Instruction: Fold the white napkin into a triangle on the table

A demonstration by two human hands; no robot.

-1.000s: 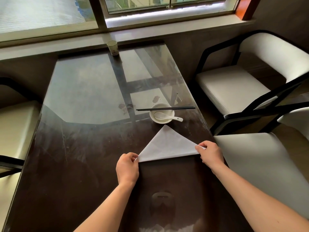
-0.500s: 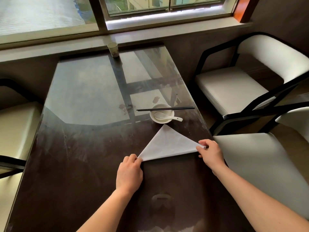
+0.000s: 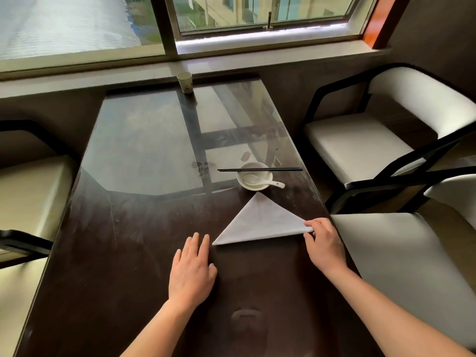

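Counter (image 3: pixel 144 253), a long dark glossy slab under a sheet of glass, fills the middle of the view and mirrors the window (image 3: pixel 257 14) beyond its far end. White-cushioned armchairs with black frames (image 3: pixel 360 140) stand along its right side, and a pale cushioned seat (image 3: pixel 28 191) sits on the left. The white napkin (image 3: pixel 260 222) lies flat on the counter toward the near right, already folded into a triangle with its apex pointing away and its long folded edge facing the person. The right hand (image 3: pixel 323 243) pinches the triangle's right corner between thumb and fingers, at the counter's right edge. The left hand (image 3: pixel 192 269) rests palm down on the bare counter, fingers spread and flat, grasping nothing; its fingertips lie just beside the triangle's left corner without touching it. Just beyond the apex sits a small round white bowl (image 3: pixel 253 180) with a white ceramic spoon (image 3: pixel 262 180) lying in it, handle over the right rim. A pair of black chopsticks (image 3: pixel 260 170) lies across the bowl's far rim. A small pale paper cup (image 3: pixel 185 82) stands upright at the counter's far end, by the sill.
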